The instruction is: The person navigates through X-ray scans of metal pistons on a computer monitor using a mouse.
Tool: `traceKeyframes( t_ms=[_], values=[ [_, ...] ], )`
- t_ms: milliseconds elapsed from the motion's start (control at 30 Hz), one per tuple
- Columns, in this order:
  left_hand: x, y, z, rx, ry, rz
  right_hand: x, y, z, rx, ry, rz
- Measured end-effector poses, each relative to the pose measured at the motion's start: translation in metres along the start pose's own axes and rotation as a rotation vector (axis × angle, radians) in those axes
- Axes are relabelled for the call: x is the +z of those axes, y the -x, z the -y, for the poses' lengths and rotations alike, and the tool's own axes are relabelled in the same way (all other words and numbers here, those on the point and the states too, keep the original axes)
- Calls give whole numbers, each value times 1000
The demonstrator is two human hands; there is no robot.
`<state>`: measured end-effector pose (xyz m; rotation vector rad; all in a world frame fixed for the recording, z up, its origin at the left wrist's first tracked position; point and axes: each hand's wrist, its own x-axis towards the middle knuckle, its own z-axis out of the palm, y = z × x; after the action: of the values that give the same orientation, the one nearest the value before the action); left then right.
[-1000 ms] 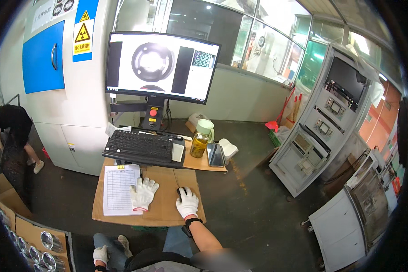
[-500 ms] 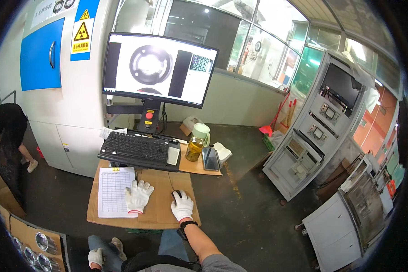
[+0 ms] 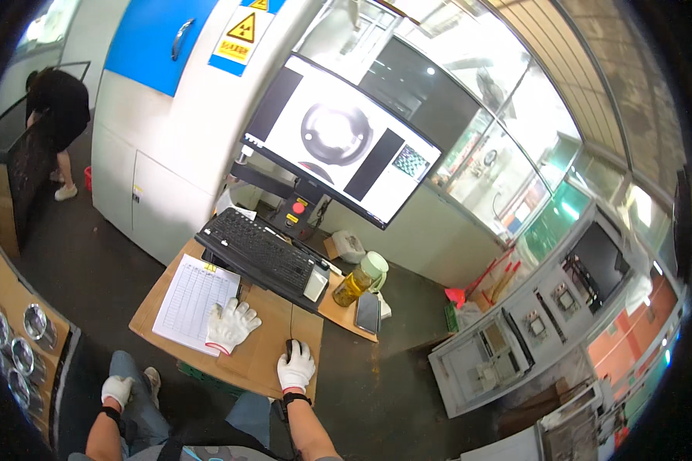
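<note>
My right hand [image 3: 296,370], in a white knit glove, rests over a black computer mouse [image 3: 291,346] near the right edge of the cardboard-topped table [image 3: 273,376]. The fingers curve around the mouse. My left hand [image 3: 117,389], also gloved, lies on my left thigh with its fingers curled and nothing visible in it. Between them, a loose white glove [image 3: 232,324] partly covers a printed form sheet [image 3: 192,303]. Behind the mouse stands a black keyboard [image 3: 257,250] on a raised tray. The monitor [image 3: 342,138] displays a grey ring-shaped part with a bright centre.
A bottle of yellowish liquid [image 3: 352,286] and a phone [image 3: 367,313] are right of the keyboard. Shiny metal cylinders [image 3: 38,323] stand on cardboard at left. A red button [image 3: 298,207] sits below the monitor. Beside the large white cabinet [image 3: 184,146], another person [image 3: 58,111] bends over.
My view has turned and tilted, so the scene appears rotated and more of the left side shows. My left forearm has come into view. The right hand stays on the mouse.
</note>
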<state>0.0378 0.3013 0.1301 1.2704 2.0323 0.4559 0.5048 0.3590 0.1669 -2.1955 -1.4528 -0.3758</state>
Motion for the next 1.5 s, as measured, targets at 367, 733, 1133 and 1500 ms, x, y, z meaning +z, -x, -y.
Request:
traceKeyframes(
  t_ms=[367, 733, 1133, 1500],
  values=[
    [11, -12, 20, 29, -14, -54, 4, 1, 0, -21, 13, -8],
    [17, -21, 33, 50, -104, 5, -2, -1, 1, 9, -2, 12],
    [18, -50, 71, 386, -392, 205, 2, 1, -4, -5, -14, -40],
    [23, -65, 83, 422, -397, 251, 3, 0, -3, 23, -6, 18]
  ],
)
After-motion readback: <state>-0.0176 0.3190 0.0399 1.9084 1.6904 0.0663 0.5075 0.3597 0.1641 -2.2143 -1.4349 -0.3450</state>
